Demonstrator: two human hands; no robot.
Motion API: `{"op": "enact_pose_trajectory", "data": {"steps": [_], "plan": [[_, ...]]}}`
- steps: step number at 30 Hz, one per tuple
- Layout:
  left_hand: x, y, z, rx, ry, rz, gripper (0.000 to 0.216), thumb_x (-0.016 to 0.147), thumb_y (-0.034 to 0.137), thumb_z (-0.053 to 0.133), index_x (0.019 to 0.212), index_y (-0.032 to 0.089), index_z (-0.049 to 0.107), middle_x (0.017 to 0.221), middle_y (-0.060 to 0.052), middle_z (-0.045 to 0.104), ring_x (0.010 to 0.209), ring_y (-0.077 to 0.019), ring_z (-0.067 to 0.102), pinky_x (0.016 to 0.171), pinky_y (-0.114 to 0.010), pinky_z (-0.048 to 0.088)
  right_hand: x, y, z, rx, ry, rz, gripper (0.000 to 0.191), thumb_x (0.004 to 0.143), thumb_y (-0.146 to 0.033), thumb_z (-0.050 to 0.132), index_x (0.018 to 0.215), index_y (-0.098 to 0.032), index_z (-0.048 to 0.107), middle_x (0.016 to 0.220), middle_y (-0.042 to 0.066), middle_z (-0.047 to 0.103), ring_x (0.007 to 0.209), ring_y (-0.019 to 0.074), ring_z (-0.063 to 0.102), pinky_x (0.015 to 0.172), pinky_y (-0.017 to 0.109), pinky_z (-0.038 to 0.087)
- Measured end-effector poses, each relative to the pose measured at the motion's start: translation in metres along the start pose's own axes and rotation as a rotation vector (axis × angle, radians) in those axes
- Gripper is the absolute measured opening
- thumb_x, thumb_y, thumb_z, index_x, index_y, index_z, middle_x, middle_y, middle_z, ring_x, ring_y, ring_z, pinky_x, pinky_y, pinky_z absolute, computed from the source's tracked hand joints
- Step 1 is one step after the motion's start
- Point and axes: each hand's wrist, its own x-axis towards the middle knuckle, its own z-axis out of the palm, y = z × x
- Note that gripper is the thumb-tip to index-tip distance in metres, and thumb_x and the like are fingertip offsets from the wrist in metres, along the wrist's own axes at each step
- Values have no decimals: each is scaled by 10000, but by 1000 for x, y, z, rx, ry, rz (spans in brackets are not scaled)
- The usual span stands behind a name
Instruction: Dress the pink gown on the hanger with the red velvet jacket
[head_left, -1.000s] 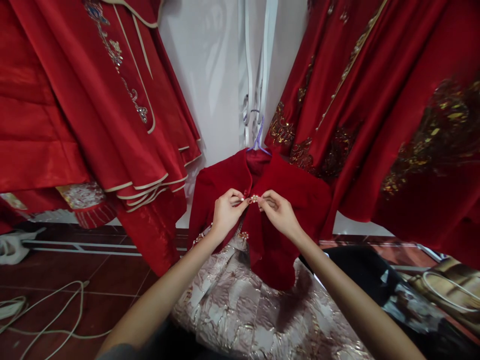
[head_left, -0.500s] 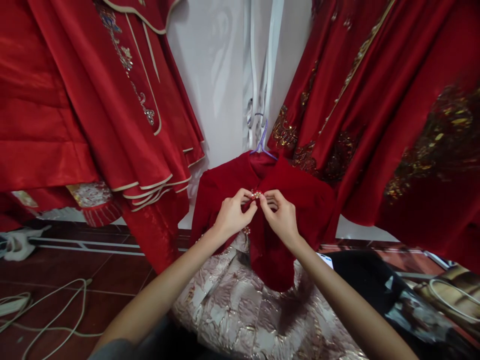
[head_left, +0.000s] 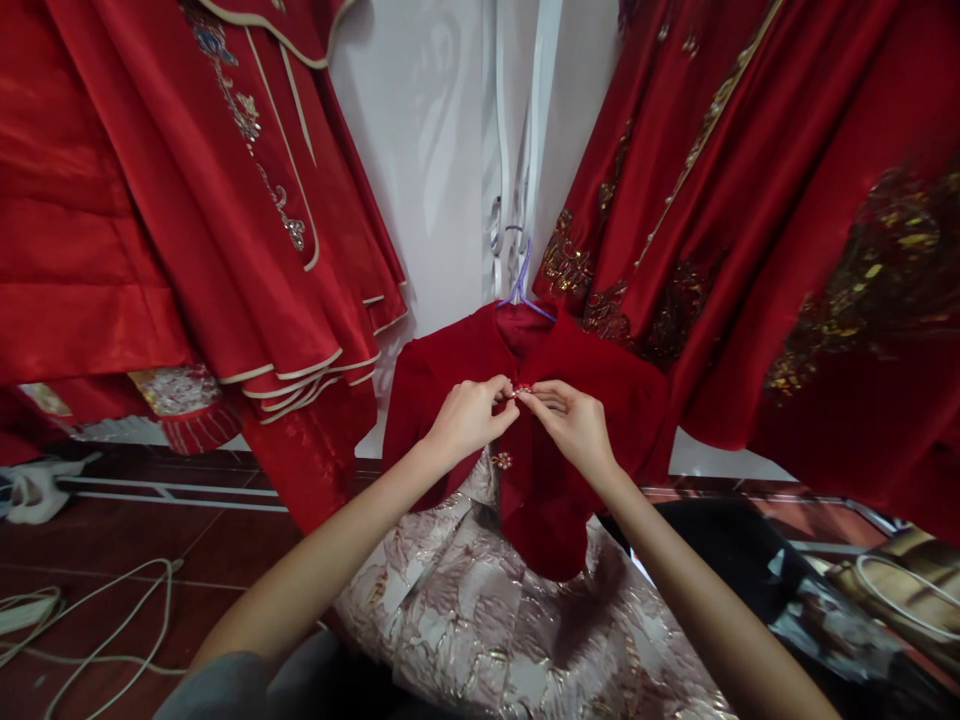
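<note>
A dark red jacket (head_left: 450, 345) hangs from a thin purple hanger (head_left: 523, 285) in front of me. At its front opening, my left hand (head_left: 471, 415) and my right hand (head_left: 576, 422) meet, both closed in a pinch. Between their fingertips is a small jewelled button (head_left: 522, 391), partly covered by the fingers. Below them a second, flower-shaped button (head_left: 502, 460) shows on the jacket's edge. Beneath the jacket spreads a pale pink and gold brocade garment (head_left: 517, 640).
Red gowns with beaded trim (head_left: 292, 235) hang at left, and red gowns with gold sequins (head_left: 885, 240) at right. White cables (head_left: 161, 600) lie on the tiled floor (head_left: 202, 570). A white shoe (head_left: 37, 495) is at far left; black fabric (head_left: 712, 550) lies at right.
Both hands have shifted slightly to the right, still pinching at the upper button. The lower button now shows more fully below the left hand.
</note>
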Motion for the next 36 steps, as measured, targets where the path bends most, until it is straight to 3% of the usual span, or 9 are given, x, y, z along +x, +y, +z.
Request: {"op": "enact_pose_trajectory", "data": {"steps": [4,13,25,28,32,36], "plan": [[2,2,-2,1,-17,26,76,772,228,607,825,214,660,770,-26,719,714,-174,683,714,-258,519,4,4,-5,52,-51,33,319,712,-450,728,857,-172,668,866,86,741,815,235,714,795,375,588],[3,3,-3,269,-69,147,138,826,247,524,852,187,646,656,-28,650,569,-160,604,594,-244,431,18,5,-15,167,-189,160,400,580,-445,811,800,-141,671,819,101,740,791,236,712,789,376,580],[20,1,-11,412,-299,318,143,815,172,491,769,190,625,645,-36,641,610,-167,621,668,-257,452,30,4,-26,16,-328,70,310,625,-423,770,758,-162,667,780,56,715,739,204,686,733,346,561],[20,2,-6,377,-252,261,122,822,183,501,811,182,623,675,-50,653,632,-186,638,680,-276,473,34,5,-26,13,-352,35,294,665,-413,744,777,-169,625,797,54,701,735,185,671,716,326,550],[8,2,5,154,-103,112,133,847,233,514,922,186,613,820,-59,698,738,-194,671,687,-274,505,18,7,-10,90,-189,0,287,754,-419,660,878,-193,532,830,45,657,736,155,642,672,282,534],[-7,-2,12,-123,-46,-28,235,913,340,448,974,207,632,935,-49,701,786,-169,682,660,-240,532,-27,17,8,61,8,76,414,774,-416,629,1088,-224,439,867,34,631,735,162,631,632,275,531]]}}
